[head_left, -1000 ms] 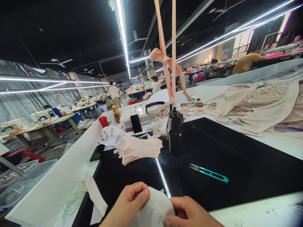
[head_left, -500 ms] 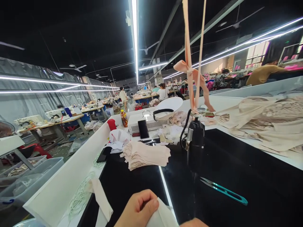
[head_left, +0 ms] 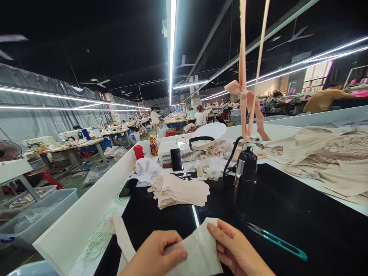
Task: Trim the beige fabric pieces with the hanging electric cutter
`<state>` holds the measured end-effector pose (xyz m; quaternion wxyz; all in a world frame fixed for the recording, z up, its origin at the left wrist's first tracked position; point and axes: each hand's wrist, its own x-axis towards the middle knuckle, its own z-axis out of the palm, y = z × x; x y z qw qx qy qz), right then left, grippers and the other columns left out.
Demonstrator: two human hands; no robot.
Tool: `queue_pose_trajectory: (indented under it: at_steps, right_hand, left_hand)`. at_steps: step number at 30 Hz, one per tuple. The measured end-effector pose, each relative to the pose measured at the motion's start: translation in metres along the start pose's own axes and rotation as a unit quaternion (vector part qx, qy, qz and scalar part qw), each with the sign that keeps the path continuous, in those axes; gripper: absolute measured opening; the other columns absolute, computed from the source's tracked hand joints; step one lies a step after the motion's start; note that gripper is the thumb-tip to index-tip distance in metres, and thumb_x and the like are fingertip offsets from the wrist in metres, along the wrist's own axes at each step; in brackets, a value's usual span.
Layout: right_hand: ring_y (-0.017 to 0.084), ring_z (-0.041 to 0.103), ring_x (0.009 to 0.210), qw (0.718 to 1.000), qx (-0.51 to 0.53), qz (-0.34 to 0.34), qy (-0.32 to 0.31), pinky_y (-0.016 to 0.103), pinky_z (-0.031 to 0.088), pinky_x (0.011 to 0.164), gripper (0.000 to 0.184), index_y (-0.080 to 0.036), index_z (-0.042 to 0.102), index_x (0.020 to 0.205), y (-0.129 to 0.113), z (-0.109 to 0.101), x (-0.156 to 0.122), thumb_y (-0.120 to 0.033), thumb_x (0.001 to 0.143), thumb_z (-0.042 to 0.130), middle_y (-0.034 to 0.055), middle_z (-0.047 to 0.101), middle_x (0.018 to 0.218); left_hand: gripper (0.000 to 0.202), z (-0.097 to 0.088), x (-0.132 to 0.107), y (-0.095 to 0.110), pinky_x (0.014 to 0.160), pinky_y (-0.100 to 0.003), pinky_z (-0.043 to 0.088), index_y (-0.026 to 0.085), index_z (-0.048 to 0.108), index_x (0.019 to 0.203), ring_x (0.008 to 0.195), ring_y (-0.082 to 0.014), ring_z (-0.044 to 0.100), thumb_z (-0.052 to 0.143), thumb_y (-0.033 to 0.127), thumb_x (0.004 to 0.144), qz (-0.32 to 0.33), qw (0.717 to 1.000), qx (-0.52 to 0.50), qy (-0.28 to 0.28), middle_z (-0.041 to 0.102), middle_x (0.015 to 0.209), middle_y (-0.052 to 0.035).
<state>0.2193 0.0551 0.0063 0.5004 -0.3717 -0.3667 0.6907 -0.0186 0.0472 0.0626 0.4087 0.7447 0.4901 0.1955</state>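
Note:
Between both hands, low in the view, is a pale cream fabric piece [head_left: 198, 249] with a fold or seam line across it. My left hand [head_left: 161, 251] pinches its left part, thumb on top. At its upper right corner my right hand [head_left: 232, 245] grips the cloth between thumb and fingers. Beyond them on the black tabletop [head_left: 224, 214] lies a stack of beige fabric pieces [head_left: 181, 190]. Teal thread snips [head_left: 280, 242] rest to the right of my right hand. A pale fabric strip [head_left: 124, 237] lies left of my left hand.
A black cutter-like device [head_left: 247, 165] hangs from peach fabric ties [head_left: 244, 103]. Behind the stack are a phone [head_left: 176, 159], a white metal box [head_left: 166, 151], a visor [head_left: 202, 143] and a bottle [head_left: 153, 145]. Beige cloth [head_left: 330, 153] is heaped at right. Light green cord [head_left: 100, 234] lies left.
My right hand has come up into view and now grips the cloth's right corner. The cloth is raised and more spread out. My left hand has shifted slightly left; the camera view has moved a little.

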Motion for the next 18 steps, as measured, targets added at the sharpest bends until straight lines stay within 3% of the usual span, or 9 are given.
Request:
queue_pose_trajectory:
  at_steps: [2,5,7,10,12,15,18]
  right_hand:
    - [0.004,0.029,0.05,0.998,-0.002,-0.053,0.028,0.016,0.017,0.044,0.063,-0.016,0.068,0.082,-0.01,0.003,0.007,-0.068,0.061,0.096,-0.0104,0.039,0.057]
    - [0.006,0.04,0.052,0.993,-0.046,-0.101,0.045,0.018,0.026,0.047,0.054,-0.017,0.072,0.088,-0.019,0.003,0.009,-0.063,0.07,0.093,-0.0066,0.051,0.062]
    - [0.009,0.046,0.053,0.986,-0.117,-0.117,0.035,0.021,0.036,0.05,0.049,-0.016,0.073,0.086,-0.021,-0.002,0.004,-0.062,0.076,0.088,-0.0028,0.059,0.063]
    - [0.015,0.055,0.06,0.968,-0.224,-0.108,-0.012,0.024,0.046,0.054,0.039,-0.016,0.073,0.08,-0.015,-0.013,-0.01,-0.053,0.081,0.083,0.0012,0.064,0.068]
    - [0.017,0.059,0.064,0.952,-0.291,-0.084,-0.031,0.023,0.048,0.051,0.026,-0.017,0.074,0.08,-0.008,-0.022,-0.02,-0.043,0.084,0.077,0.0016,0.063,0.071]
    - [0.017,0.06,0.064,0.926,-0.371,-0.07,-0.031,0.022,0.048,0.048,0.012,-0.021,0.075,0.078,0.003,-0.033,-0.029,-0.029,0.085,0.069,0.001,0.062,0.074]
    - [0.015,0.058,0.059,0.911,-0.402,-0.085,-0.024,0.022,0.046,0.046,0.014,-0.024,0.076,0.075,0.009,-0.04,-0.032,-0.02,0.083,0.065,0.0003,0.063,0.075]
  left_hand:
    - [0.02,-0.013,-0.001,0.002,0.069,-0.024,0.038,0.021,0.07,0.085,0.077,-0.0154,0.057,0.062,0.037,0.094,0.032,0.993,0.097,0.06,0.065,0.083,0.002]
    - [0.025,-0.025,-0.008,0.001,0.07,-0.025,0.039,0.025,0.073,0.092,0.078,-0.0163,0.063,0.053,0.033,0.104,0.108,0.952,0.26,0.118,0.067,0.09,-0.0003]
    - [0.022,-0.025,-0.015,-0.004,0.063,-0.025,0.037,0.028,0.074,0.093,0.072,-0.0153,0.065,0.058,0.036,0.106,0.15,0.929,0.327,0.089,0.068,0.088,0.0004]
    - [0.012,-0.015,-0.023,-0.019,0.051,-0.024,0.033,0.031,0.076,0.091,0.061,-0.0127,0.066,0.073,0.039,0.1,0.202,0.908,0.366,-0.006,0.072,0.079,0.0046]
    - [0.018,-0.004,-0.023,-0.026,0.048,-0.024,0.032,0.028,0.074,0.083,0.059,-0.0125,0.066,0.073,0.035,0.1,0.231,0.893,0.386,-0.023,0.072,0.073,0.0053]
    - [0.02,0.014,-0.011,-0.028,0.058,-0.024,0.041,0.024,0.071,0.083,0.069,-0.0152,0.07,0.067,0.024,0.102,0.249,0.881,0.402,-0.009,0.074,0.079,0.002]
    - [0.013,0.034,0.01,-0.019,0.078,-0.024,0.048,0.02,0.073,0.105,0.087,-0.0196,0.074,0.064,0.014,0.099,0.247,0.885,0.395,-0.004,0.077,0.1,-0.0036]
